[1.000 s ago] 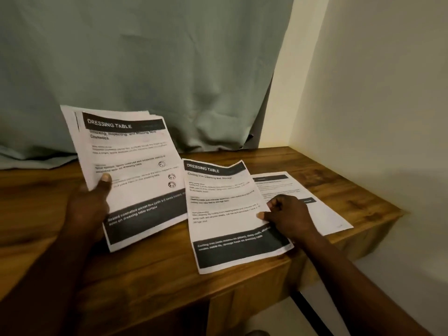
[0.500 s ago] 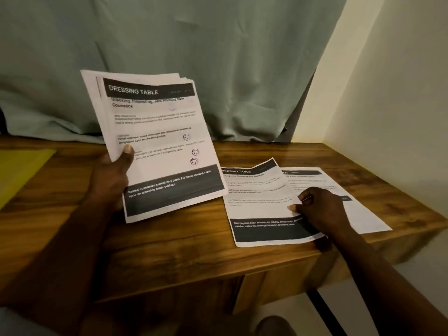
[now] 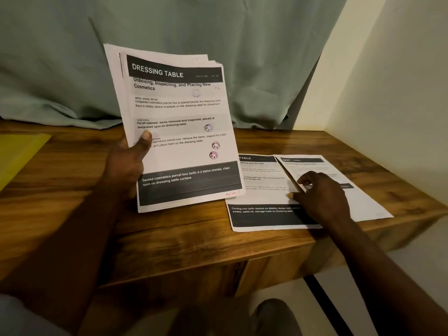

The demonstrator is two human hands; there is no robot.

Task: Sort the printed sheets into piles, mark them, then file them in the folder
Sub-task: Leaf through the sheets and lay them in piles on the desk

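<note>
From the head view, the stack of printed sheets [image 3: 179,110] stands tilted up above the worktop [image 3: 169,241], gripped at its lower left edge by the left hand [image 3: 126,166], with the thumb across the face and the fingers behind. It is thin office paper, so probably light, limp and quick to fan or slide. The top corner is already splayed into separate edges. A pinch at one edge suits lifting a single page off, while the whole stack likely wants support underneath. The top page is white with a black "DRESSING TABLE" header, a dark band at the foot and small round stamps down its right side. Two sheets lie flat to the right: a banded sheet [image 3: 261,197] and, overlapping its right edge, a paler sheet [image 3: 363,202]. The right hand [image 3: 320,197] rests on both, fingers bent, fingertips pressing the paper, with nothing visibly pinched. A yellow flat thing [image 3: 21,151], perhaps the folder, lies at the far left.
</note>
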